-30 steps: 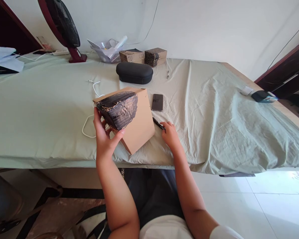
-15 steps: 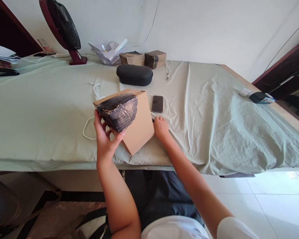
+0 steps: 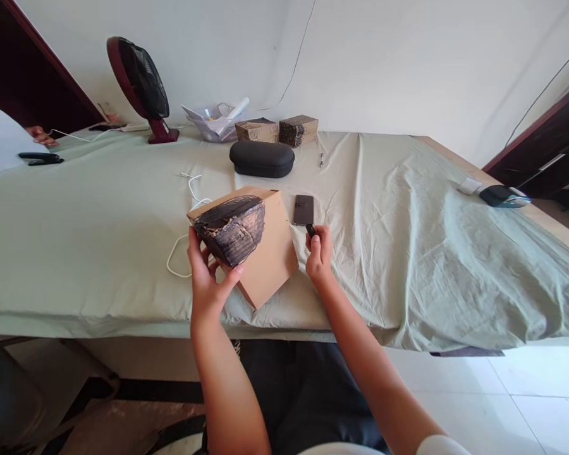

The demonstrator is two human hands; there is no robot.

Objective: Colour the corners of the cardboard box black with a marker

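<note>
A cardboard box (image 3: 275, 253) stands tilted on the cloth-covered table in front of me, one corner raised towards me. Dark black scribbling (image 3: 234, 234) covers that corner, and its edge looks torn or rough. My left hand (image 3: 211, 281) grips the box around the blackened corner, thumb on the near face and fingers on the left side. Just right of the box, apart from it, my right hand (image 3: 320, 253) is closed on a black pen-like object (image 3: 310, 230); only its dark end shows. A dark phone (image 3: 303, 210) lies flat beyond my right hand.
Behind the box lie a black zip case (image 3: 262, 159), two scribbled small boxes (image 3: 298, 129) and a plastic basket (image 3: 218, 129). A fan (image 3: 146, 88) stands back left. White cable (image 3: 173, 256) runs left of the box. Another person's hand (image 3: 42, 136) is at far left, near a black stapler-like object (image 3: 40, 158).
My right hand has drawn back from the box's right side and turned up, showing the black object's end. My left hand keeps its hold. The whole view has shifted slightly.
</note>
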